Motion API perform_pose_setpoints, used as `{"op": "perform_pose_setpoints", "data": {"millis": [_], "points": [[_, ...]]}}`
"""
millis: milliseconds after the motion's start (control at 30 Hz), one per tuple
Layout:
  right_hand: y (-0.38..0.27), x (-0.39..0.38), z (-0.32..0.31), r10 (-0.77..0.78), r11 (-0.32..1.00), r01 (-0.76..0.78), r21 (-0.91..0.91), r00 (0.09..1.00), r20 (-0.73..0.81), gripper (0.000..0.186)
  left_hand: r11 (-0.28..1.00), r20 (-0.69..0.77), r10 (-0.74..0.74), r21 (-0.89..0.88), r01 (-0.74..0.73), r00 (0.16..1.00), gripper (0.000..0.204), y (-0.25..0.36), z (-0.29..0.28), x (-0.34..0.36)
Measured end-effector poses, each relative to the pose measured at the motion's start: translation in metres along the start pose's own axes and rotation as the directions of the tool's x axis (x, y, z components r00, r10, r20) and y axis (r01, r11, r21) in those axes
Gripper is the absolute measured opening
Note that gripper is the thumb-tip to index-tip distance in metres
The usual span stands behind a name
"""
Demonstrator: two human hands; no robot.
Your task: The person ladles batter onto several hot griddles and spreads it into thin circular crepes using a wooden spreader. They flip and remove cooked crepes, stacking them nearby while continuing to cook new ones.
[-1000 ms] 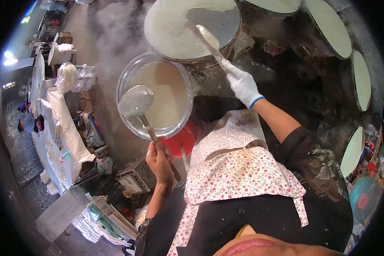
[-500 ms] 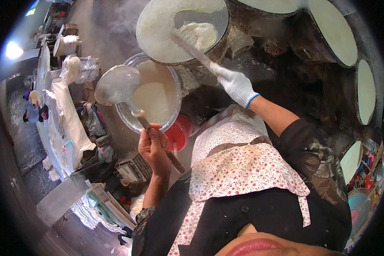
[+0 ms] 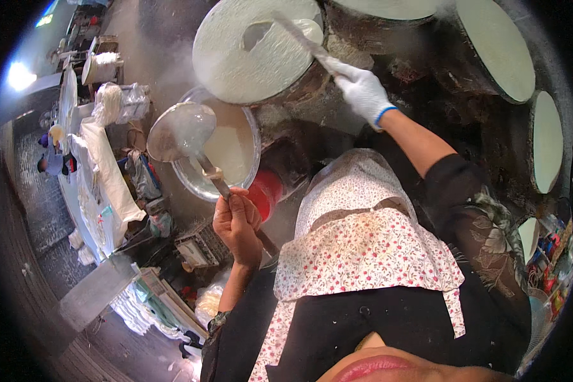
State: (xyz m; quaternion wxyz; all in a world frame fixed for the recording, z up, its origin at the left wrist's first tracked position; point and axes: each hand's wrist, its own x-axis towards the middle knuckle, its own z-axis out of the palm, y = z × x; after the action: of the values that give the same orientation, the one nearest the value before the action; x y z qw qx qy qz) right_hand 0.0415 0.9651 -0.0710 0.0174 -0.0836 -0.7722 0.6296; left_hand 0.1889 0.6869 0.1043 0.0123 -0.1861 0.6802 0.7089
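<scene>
My left hand (image 3: 239, 228), bare, is closed round the long handle of a ladle (image 3: 181, 130). The ladle's wide round bowl is wet with white batter and hangs over a large tub (image 3: 256, 156) of pale, milky batter. My right hand (image 3: 365, 97), in a white knit glove with a blue cuff, grips a flat wooden stick (image 3: 298, 37). The stick reaches over a big round griddle (image 3: 256, 37) coated with white batter. A small bare grey patch shows near the griddle's middle, with a thicker pool of batter beside the stick.
More round griddles topped with white sheets curve round the right, one at the upper right (image 3: 500, 48). Below the tub's right side stands a red bucket (image 3: 265, 191). On the left, a long table (image 3: 86, 191) carries pale cloths. A crate (image 3: 197, 248) stands below my left hand. Steam drifts above.
The bare patch on the griddle has shrunk as batter spread over it. My right hand and the stick have moved up and slightly right. The ladle has shifted slightly.
</scene>
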Motion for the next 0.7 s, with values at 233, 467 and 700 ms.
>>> {"op": "perform_pose_setpoints", "data": {"millis": [233,467,700], "points": [[-0.018,-0.050,-0.004,0.187,0.929,-0.043,-0.366,0.911,0.367,0.048,0.998,0.023,-0.042,-0.036,0.042,0.999,0.020,-0.002,0.015,0.009],[0.006,0.058,-0.015,-0.163,0.968,0.176,-0.178,0.983,0.087,0.039,0.998,0.061,-0.070,0.002,0.070,0.996,0.019,-0.001,0.023,0.025],[0.011,-0.046,-0.006,-0.044,0.973,0.013,-0.232,0.991,-0.129,0.045,0.995,0.109,-0.096,-0.014,0.098,0.989,0.019,-0.001,0.013,0.037]]}}
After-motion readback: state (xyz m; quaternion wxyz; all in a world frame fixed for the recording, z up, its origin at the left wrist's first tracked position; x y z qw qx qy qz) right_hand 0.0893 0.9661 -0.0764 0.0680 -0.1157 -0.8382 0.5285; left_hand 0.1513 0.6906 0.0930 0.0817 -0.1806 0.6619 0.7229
